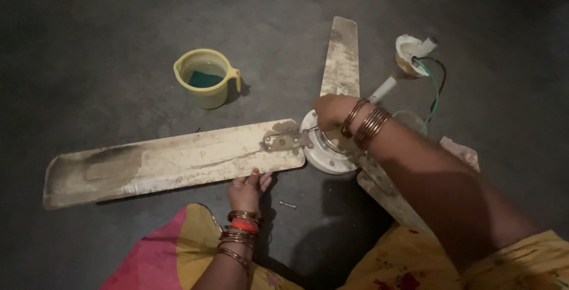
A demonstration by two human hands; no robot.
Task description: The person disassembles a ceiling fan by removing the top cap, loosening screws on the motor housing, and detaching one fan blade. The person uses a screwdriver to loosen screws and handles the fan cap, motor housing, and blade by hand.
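1. Ceiling fan (pixel 323 147) lies on the floor (pixel 89 41), frame centre.
2. My right hand (pixel 332 112) grips the motor hub at the blade bracket (pixel 284 142); left hand (pixel 246 190) pinches the long blade (pixel 172 162) by its edge.
3. I judge the bracket fastening is in hand; next calls for a steady blade. Loose screw (pixel 287 204) lies lower centre.

A jug (pixel 207 78) stands behind the fan's left blade (pixel 172 162); a screw (pixel 287 204) lies before it.

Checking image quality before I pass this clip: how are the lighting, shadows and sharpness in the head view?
Head view: dim overall, corners fall to near black; light is brightest on the fan blade and yellow jug. The right hand and its forearm cast a dark shadow over the floor beneath. The left hand is reasonably sharp; no glare; the near sleeve is soft.
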